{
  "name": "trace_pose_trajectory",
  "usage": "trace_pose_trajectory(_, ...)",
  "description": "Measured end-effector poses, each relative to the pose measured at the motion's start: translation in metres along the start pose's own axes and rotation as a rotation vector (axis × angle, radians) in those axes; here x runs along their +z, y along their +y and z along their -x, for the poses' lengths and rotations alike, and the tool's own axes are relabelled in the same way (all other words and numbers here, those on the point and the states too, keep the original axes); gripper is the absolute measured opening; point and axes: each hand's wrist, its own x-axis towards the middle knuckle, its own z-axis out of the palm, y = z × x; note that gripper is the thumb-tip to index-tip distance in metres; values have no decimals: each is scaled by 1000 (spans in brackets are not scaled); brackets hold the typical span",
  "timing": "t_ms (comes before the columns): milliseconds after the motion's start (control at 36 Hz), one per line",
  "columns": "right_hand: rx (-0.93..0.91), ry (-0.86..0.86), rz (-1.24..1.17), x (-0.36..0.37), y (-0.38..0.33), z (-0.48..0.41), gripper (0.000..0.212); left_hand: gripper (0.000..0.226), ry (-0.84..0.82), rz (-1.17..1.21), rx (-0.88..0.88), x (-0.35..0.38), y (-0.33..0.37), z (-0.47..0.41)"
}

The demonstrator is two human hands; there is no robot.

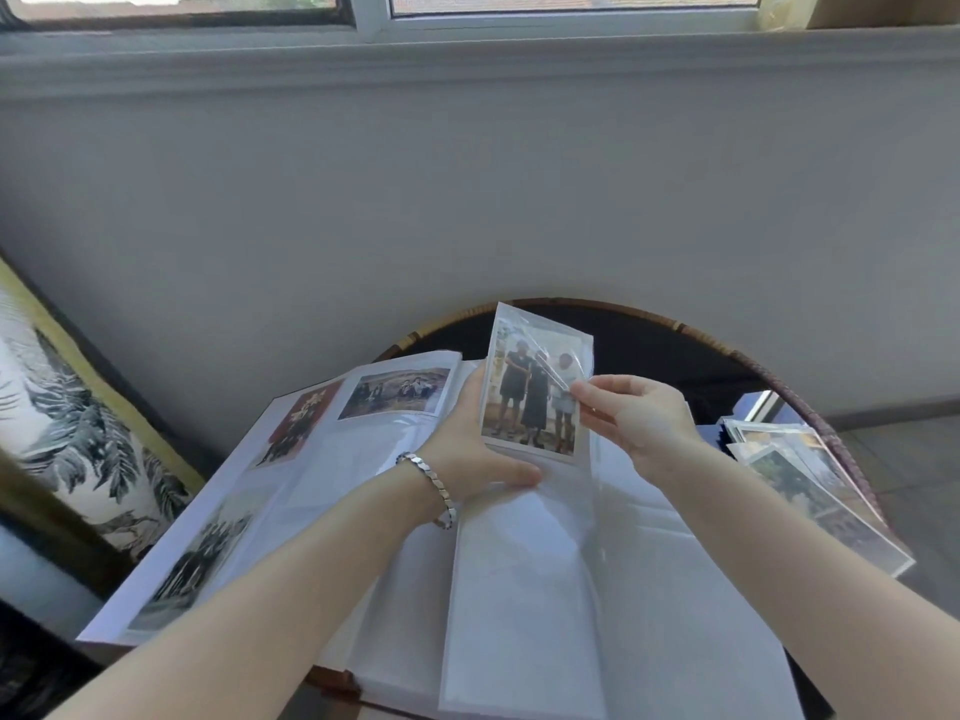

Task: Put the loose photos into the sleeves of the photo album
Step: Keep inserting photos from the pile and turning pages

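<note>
The photo (530, 397) is held up over the middle of the open album (363, 459), seemingly partway into a lifted clear sleeve (540, 330). It is gripped by the left hand (467, 449), thumb below and fingers hidden behind, while the film is pinched between the right hand's (634, 413) thumb and forefinger. If it is pushed in askew, a corner could be snagged and the film creased or torn.

Left grip (470, 444) clasped, thumb in front; right grip (631, 415) in fingertip pinch.
</note>
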Motion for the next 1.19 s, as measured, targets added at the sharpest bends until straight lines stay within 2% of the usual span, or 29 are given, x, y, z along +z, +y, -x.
trace_pose_trajectory(167, -160, -21, 193, -12, -4, 2, 12, 90, 37, -112, -42, -4, 2, 0)
trace_pose_trajectory(222, -262, 15, 374, -29, -4, 1, 10, 84, 127, -193, -109, -4, 1, 3)
trace_pose_trajectory(306, -360, 76, 806, -67, 0, 1, 15, 90, 207, -270, -192, -5, -7, 5)
trace_pose_trajectory(389, -274, 153, 1125, -108, 5, 6, 33, 90, 218, -342, -171, 0, -9, 10)
trace_pose_trajectory(528, -17, 174, 1343, -146, 15, 15, 59, 57, 219, -632, -85, 13, -8, 17)
trace_pose_trajectory(611, 81, 169, 1465, -153, 24, 15, 64, 50, 220, -929, -22, 20, -7, 24)
trace_pose_trajectory(667, 81, 192, 1467, -154, 29, 14, 68, 47, 200, -971, 36, 25, -5, 31)
trace_pose_trajectory(722, 74, 222, 1431, -155, 30, 13, 74, 49, 158, -909, 69, 31, -4, 41)
trace_pose_trajectory(806, 134, 259, 1446, -156, 31, 13, 88, 73, 18, -829, -2, 41, -1, 55)
trace_pose_trajectory(889, 195, 279, 1472, -156, 29, 11, 97, 94, -82, -854, -94, 45, -1, 63)
trace_pose_trajectory(972, 100, 274, 1377, -160, 28, 13, 77, 89, -40, -855, -80, 45, -5, 67)
trace_pose_trajectory(1111, -197, 223, 1093, -157, 12, 29, 10, 67, 38, -855, -80, 43, -7, 74)
trace_pose_trajectory(1139, -241, 207, 1019, -153, 6, 34, 5, 57, 57, -877, -76, 43, -7, 76)
trace_pose_trajectory(1194, -293, 172, 837, -145, -2, 44, 15, 41, 77, -919, -77, 45, -7, 78)
